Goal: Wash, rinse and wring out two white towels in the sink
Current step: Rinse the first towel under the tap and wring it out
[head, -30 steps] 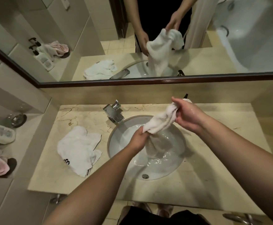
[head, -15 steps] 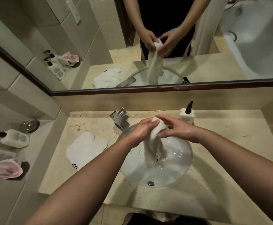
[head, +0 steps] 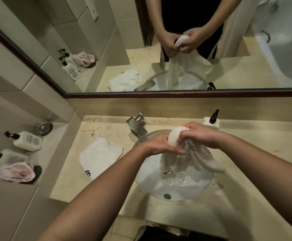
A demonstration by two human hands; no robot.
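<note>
Bench (head: 246, 214): beige marble, veined, wet near basin. Sink (head: 147, 180): round white bowl, shallow water in it. First towel (head: 185, 159) over sink, soaked terry, bunched into ropes; left hand (head: 160, 145) and right hand (head: 199, 134) grip its top, likely wringing. Second towel (head: 100, 159) crumpled toward bench's left edge, apparently not yet washed.

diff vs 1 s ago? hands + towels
The right hand came down from its raised, stretched hold to meet the left hand; both now grip the top of the wet towel, bunched over the sink. The second towel stayed on the counter.
</note>
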